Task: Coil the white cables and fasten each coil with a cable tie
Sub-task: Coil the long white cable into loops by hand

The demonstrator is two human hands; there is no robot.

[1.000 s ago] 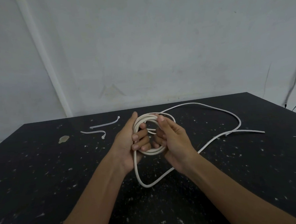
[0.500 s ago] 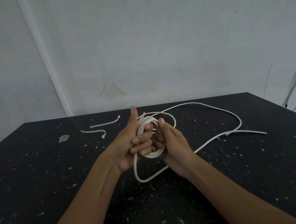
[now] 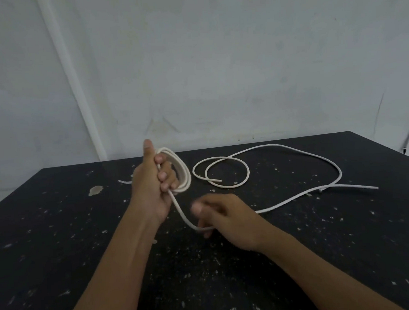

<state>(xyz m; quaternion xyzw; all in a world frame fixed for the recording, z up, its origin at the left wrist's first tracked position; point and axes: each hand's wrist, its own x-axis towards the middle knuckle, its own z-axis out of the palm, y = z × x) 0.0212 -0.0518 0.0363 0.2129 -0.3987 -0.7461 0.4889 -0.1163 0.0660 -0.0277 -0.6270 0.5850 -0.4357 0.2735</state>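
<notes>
Coil [image 3: 180,172] of white cable gripped upright in left hand [image 3: 150,181], fingers curled through loops, centre of table [image 3: 60,233]. Right hand [image 3: 223,215], blurred, pinching slack near side. Loose tail [image 3: 294,164] looping far right. Probably light, springy, slightly stiff; best pinched close to coil, else loops spring open.

Loose white cable [image 3: 295,198] loops across the far-right surface [image 3: 60,233], trailing to the right hand [image 3: 225,215]. Left and near surface open. Cable tie [image 3: 125,182] lies just beyond the left hand [image 3: 150,183].
</notes>
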